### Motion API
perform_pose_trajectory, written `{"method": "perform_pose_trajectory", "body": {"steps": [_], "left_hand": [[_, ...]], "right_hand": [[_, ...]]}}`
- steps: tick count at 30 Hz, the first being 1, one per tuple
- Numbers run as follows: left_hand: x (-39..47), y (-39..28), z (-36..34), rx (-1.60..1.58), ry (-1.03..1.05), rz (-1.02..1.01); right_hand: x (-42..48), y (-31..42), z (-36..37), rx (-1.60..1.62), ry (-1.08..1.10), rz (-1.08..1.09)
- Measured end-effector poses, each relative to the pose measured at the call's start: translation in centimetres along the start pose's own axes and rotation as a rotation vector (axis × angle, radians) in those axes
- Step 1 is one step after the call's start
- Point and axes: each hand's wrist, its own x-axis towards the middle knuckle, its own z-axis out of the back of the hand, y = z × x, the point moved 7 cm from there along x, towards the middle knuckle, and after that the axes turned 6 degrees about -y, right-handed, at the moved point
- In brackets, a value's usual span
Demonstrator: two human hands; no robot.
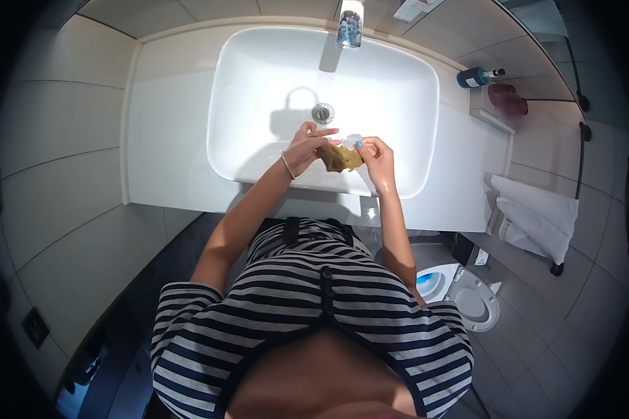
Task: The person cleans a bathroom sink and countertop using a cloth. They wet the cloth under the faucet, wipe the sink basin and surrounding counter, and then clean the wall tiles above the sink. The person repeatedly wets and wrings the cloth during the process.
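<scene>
Over the front part of a white washbasin (262, 57), my left hand (308, 149) and my right hand (376, 157) hold a crumpled, wet-looking olive-yellow cloth (339, 158) between them. The cloth's left end is at the thumb and fingers of my left hand; its right end is pinched at the fingertips of my right. Some fingers of my left hand extend past the cloth, over the basin. Behind my hands lies the round metal drain (323, 113). A faucet (350, 29) stands at the basin's back edge.
A white counter (162, 131) surrounds the basin. At the right are a teal pump bottle (473, 78), a dark red object (507, 100) on a ledge, and a white towel (537, 209) on a rail. A toilet (472, 298) with its lid raised stands at lower right.
</scene>
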Motion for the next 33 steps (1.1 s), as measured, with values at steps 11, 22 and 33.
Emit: {"method": "perform_pose_trajectory", "body": {"steps": [11, 22, 33], "left_hand": [[-2.3, 2.7, 2.5, -0.063, -0.111, -0.12], [-3.6, 1.7, 0.5, 0.398, 0.06, -0.206], [-5.9, -2.3, 1.0, 1.041, 0.257, -0.251]], "right_hand": [[-3.9, -0.2, -2.8, -0.306, 0.296, 0.08], [-2.9, 3.9, -0.1, -0.568, -0.148, 0.335], [-7.5, 13.7, 1.5, -0.399, -0.227, 0.511]]}}
